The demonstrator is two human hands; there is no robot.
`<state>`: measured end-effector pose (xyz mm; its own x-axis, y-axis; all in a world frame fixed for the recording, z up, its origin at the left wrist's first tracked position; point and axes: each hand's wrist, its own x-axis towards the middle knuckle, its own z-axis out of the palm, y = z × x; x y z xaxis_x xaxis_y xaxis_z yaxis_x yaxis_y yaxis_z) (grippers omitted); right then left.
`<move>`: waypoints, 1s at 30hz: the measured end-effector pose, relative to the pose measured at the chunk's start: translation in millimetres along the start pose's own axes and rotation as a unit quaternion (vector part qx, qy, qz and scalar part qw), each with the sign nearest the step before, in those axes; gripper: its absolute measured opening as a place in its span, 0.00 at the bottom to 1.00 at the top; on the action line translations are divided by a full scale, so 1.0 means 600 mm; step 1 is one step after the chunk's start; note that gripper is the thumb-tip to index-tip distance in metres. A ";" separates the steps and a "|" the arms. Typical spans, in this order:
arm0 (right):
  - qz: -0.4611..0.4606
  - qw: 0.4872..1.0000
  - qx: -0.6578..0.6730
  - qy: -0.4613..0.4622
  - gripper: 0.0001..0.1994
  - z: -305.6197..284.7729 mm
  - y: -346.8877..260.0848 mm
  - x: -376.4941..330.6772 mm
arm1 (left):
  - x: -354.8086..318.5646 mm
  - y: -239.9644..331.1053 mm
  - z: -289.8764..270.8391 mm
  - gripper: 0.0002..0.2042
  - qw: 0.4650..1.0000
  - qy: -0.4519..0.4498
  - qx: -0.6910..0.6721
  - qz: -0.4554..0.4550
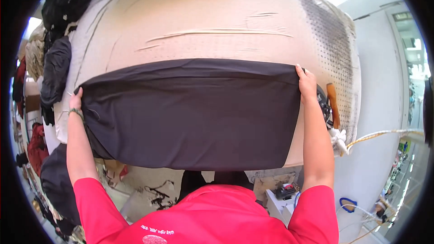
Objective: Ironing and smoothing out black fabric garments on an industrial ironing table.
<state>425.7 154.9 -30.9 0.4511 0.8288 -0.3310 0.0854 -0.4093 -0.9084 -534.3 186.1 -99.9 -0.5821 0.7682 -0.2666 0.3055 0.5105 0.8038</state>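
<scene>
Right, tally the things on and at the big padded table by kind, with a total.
Black cloth spread flat, held at both far corners: 1
Dark garments heaped along the table's left edge: 2
Iron with brown handle by the right hand: 1
Hands, left and right: 2
Total: 6

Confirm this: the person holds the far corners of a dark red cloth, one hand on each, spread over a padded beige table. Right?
Not quite. The cloth is black, not dark red; the red is the person's shirt. The rest stands: in the head view the left hand and the right hand each hold a far corner, with the cloth spread over the padded beige table.
</scene>
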 end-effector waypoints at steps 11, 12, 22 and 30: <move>0.061 0.988 -0.088 -0.112 0.10 -0.043 -0.038 -0.067 | -0.591 0.320 0.425 0.18 0.839 -0.092 0.305 0.441; 0.035 0.992 -0.012 -0.122 0.10 -0.039 -0.044 -0.072 | -0.649 0.339 0.484 0.21 0.809 -0.161 0.285 0.488; -0.218 0.950 -0.215 0.067 0.15 0.005 -0.061 -0.147 | -0.896 0.418 0.838 0.33 0.724 -0.294 0.241 0.576; -0.310 0.849 -0.427 -0.030 0.25 0.068 0.005 -0.188 | -0.720 0.383 0.610 0.30 0.788 -0.161 0.366 0.469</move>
<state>339.0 75.9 -6.6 0.0412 0.9934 0.1072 0.9142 0.0058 -0.4052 63.2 113.1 5.5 0.3430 0.9382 0.0469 0.9084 -0.3440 0.2375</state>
